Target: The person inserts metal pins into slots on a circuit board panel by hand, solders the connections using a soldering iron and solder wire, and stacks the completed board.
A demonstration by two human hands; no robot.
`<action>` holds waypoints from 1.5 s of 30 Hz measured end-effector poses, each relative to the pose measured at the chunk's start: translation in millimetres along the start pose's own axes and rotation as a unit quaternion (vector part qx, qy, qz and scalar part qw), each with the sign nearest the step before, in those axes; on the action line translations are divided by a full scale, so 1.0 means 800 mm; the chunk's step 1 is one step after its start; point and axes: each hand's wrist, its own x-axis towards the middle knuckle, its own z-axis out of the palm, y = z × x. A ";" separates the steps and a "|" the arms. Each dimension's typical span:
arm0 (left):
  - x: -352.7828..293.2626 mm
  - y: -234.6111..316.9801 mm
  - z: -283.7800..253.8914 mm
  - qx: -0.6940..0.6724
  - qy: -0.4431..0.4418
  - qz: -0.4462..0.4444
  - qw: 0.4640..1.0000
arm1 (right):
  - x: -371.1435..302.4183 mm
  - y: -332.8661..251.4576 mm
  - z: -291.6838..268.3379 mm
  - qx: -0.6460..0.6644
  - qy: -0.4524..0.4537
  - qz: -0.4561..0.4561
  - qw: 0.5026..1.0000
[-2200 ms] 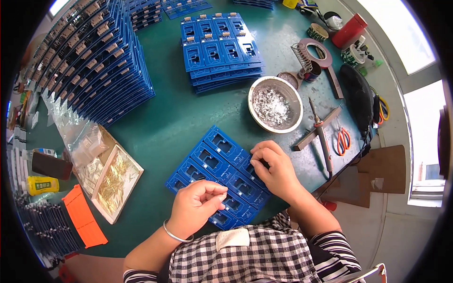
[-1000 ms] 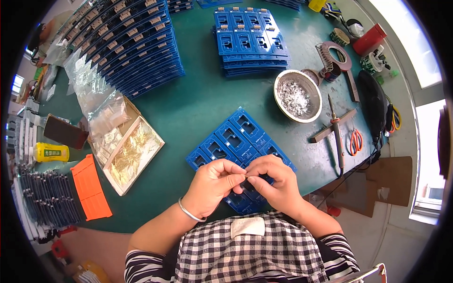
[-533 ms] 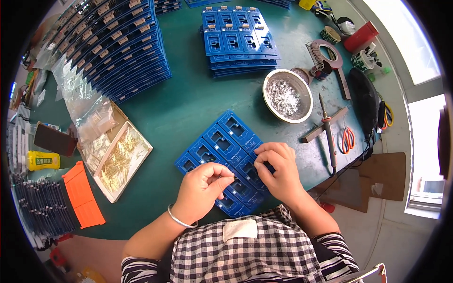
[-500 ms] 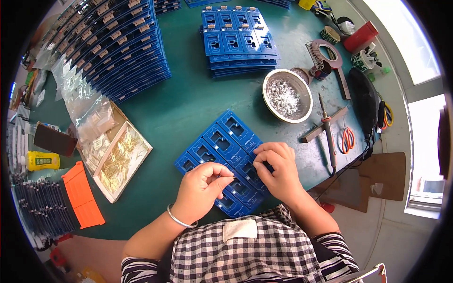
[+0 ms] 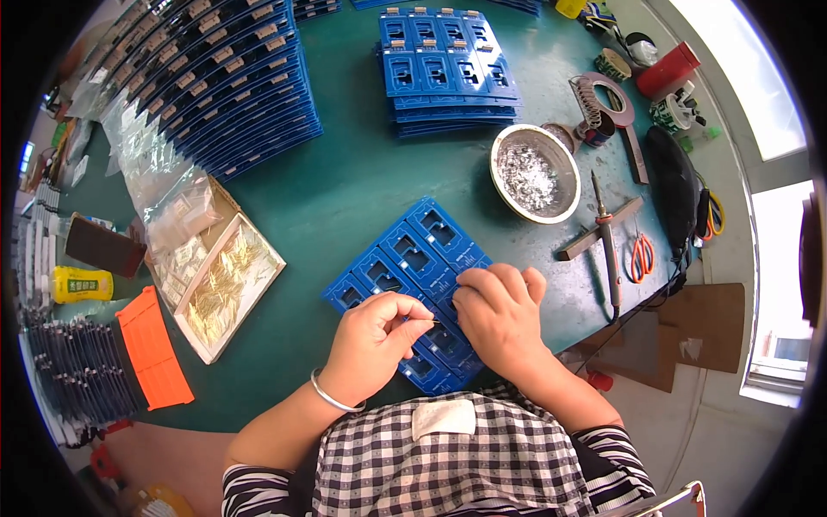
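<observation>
A blue circuit board panel (image 5: 398,226) with square cut-outs lies tilted on the green bench in front of me. My left hand (image 5: 372,340) is closed in a pinch above its near left part. From the fingertips a thin gold-coloured pin (image 5: 437,321) sticks out toward the right. Over the panel's right side rests my right hand (image 5: 501,320), its fingers curled down and touching the board. Whatever those fingers hold, if anything, is hidden beneath them. To the left stands a shallow box (image 5: 274,274) with many loose gold pins (image 5: 226,302).
Blue panels are piled in stacks (image 5: 450,73) at the back and far left. A bowl (image 5: 571,194) of silvery scraps sits right of the panel. Beyond it lie a soldering iron (image 5: 610,258), orange-handled scissors (image 5: 641,258) and a tape roll (image 5: 622,102). An orange plastic piece (image 5: 153,349) lies left.
My right hand has shifted slightly left over the board, its fingers curling further down. My left hand keeps its pinch on the pin. The whole view has shifted a little.
</observation>
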 end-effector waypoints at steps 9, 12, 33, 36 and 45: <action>-0.004 0.000 -0.001 -0.053 -0.025 -0.034 0.998 | -0.004 0.003 -0.007 -0.078 -0.011 -0.066 0.995; -0.007 0.000 -0.003 -0.081 -0.033 -0.054 0.995 | -0.005 0.001 -0.011 -0.097 0.010 -0.052 0.994; -0.026 -0.007 -0.030 -0.102 0.040 0.008 0.994 | -0.006 -0.020 -0.008 0.163 -0.071 0.038 0.983; -0.028 -0.011 -0.036 -0.114 0.048 0.002 0.992 | -0.007 -0.021 -0.001 0.148 -0.063 0.039 0.986; -0.032 -0.014 -0.037 -0.106 0.054 -0.009 0.993 | -0.006 -0.030 0.002 0.099 -0.050 0.015 0.994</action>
